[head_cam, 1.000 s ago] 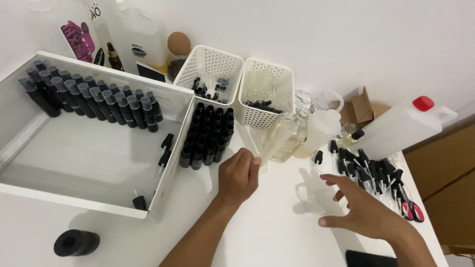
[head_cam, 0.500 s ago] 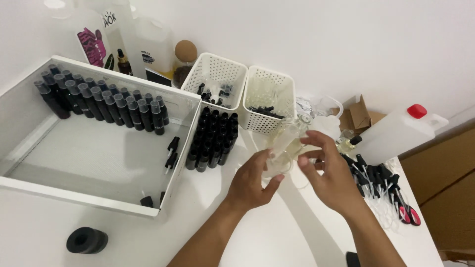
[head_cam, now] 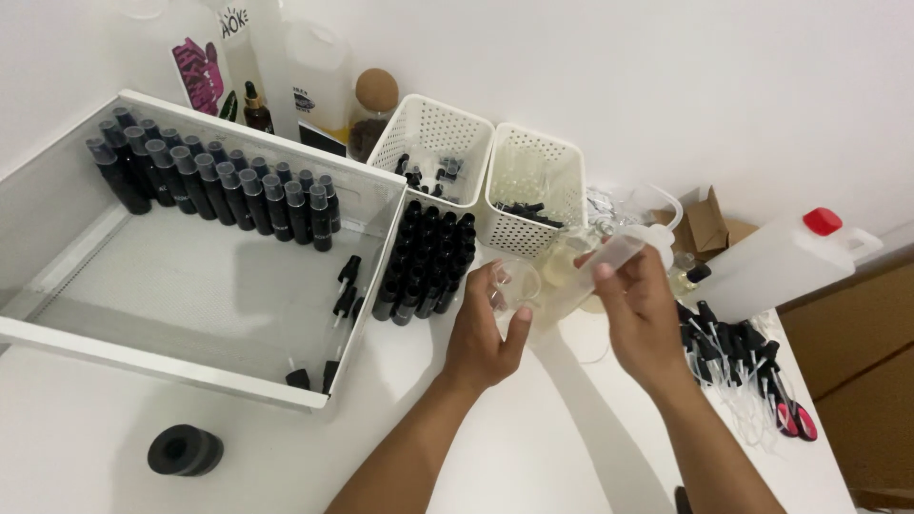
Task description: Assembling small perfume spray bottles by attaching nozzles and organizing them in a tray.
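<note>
our left hand (head_cam: 483, 333) curled its fingers (head_cam: 519, 326) around a small clear glass beaker (head_cam: 515, 285), holding it just above the white table (head_cam: 533, 457) near the middle of the scene; our right hand (head_cam: 645, 309) closed its fingers (head_cam: 604, 271) on a soft clear squeeze bottle (head_cam: 609, 257), tilted so that its lower end lay just right of the beaker, while its bent spout tube (head_cam: 666, 202) arched up on the far right; whether the bottle touched the beaker we could not tell; to the left of the beaker stood a block of small black bottles (head_cam: 427, 257); beyond it, two white perforated baskets (head_cam: 533, 190) stood side by side; at far left a large white tray (head_cam: 114, 352) held a row of dark capped bottles (head_cam: 214, 186); at right lay a heap of black pump tops (head_cam: 738, 347) and a white jug with a red cap (head_cam: 776, 262); near left, a black roll (head_cam: 186, 450).
</note>
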